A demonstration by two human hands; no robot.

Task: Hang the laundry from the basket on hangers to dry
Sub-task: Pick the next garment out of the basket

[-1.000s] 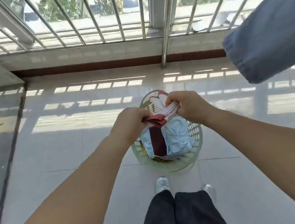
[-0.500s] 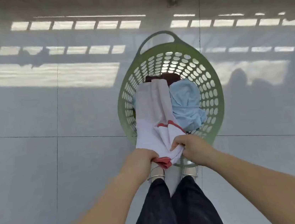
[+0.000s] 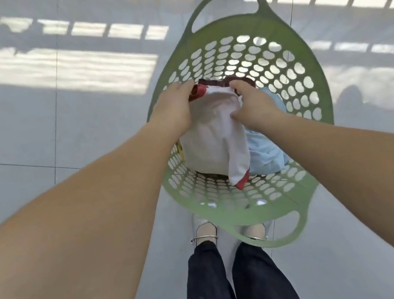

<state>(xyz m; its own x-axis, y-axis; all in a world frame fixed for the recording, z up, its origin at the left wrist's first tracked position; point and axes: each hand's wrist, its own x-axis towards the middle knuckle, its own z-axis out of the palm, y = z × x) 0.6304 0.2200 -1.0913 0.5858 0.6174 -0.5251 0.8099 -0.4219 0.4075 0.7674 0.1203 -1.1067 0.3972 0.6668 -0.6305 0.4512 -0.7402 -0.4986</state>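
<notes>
White garment [image 3: 210, 132] gripped by both hands, left hand [image 3: 173, 108] at ten o'clock, right hand [image 3: 251, 104] at two, inside the green basket [image 3: 306, 78]; nothing hung yet, blue laundry [image 3: 264, 152] remains.

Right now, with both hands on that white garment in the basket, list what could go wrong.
1. The white garment lies against the light blue cloth; lifting may drag it out onto the floor.
2. The green basket stands right at the feet, so it may tip or trip the person.
3. The left hand and right hand grip one edge; the rest may trail.
</notes>
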